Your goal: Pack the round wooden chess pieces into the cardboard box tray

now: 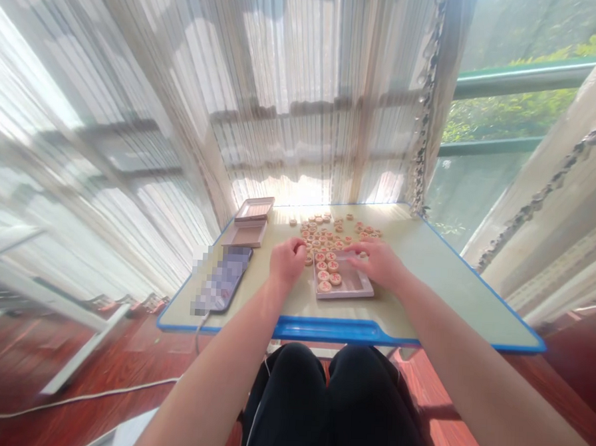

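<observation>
A shallow open box (347,295) stands near the front middle of the table. Several round xiangqi pieces (324,276) with red characters lie in its left part, and its right part shows bare bottom. Just left of the box, my left hand (287,259) is closed with the fingers curled in; whatever it may hold is hidden. My right hand (380,260) reaches over the box's far right corner, fingers stretched out and apart, thumb lower. Beyond the box, many loose xiangqi pieces (322,236) are scattered, some close to my right fingertips.
A phone (230,279) with a cable lies at the table's left side. Behind it are two more shallow box parts, a nearer tray (246,234) and a farther one (255,209). The table (440,277) has a blue edge; sheer curtains (305,83) hang behind.
</observation>
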`<state>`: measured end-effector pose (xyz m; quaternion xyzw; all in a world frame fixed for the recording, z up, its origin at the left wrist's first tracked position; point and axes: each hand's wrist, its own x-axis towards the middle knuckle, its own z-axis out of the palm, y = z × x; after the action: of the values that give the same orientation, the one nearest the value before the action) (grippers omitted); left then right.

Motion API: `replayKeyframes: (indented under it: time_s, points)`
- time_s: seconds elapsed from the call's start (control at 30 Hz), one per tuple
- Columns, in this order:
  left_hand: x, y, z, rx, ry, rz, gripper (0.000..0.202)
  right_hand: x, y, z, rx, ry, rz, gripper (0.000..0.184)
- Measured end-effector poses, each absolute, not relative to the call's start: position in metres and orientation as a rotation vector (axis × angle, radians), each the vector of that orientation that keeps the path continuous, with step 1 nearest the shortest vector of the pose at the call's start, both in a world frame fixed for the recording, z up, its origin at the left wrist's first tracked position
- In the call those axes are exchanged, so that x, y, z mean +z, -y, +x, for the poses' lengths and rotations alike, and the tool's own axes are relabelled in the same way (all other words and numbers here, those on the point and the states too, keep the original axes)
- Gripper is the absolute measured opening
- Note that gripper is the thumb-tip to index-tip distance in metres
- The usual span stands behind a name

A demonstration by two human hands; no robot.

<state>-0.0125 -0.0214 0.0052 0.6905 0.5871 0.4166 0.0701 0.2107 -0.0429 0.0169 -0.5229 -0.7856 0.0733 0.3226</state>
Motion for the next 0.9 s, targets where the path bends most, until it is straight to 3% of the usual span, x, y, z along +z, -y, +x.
replayKeyframes:
  time_s: [0.13,0.37,0.9]
  points:
    - [0.007,0.021,-0.011,1.179,-1.757,2.094,0.029,0.005,0.026,0.217,0.000,1.916,-1.468,0.028]
    - [0.004,0.018,-0.013,1.090,-1.663,2.037,0.030,-0.005,0.010,0.226,0.065,1.944,-1.588,0.042]
    - [0.004,0.022,-0.013,0.989,-1.707,2.148,0.028,0.001,0.011,0.233,0.048,1.894,-1.751,0.043]
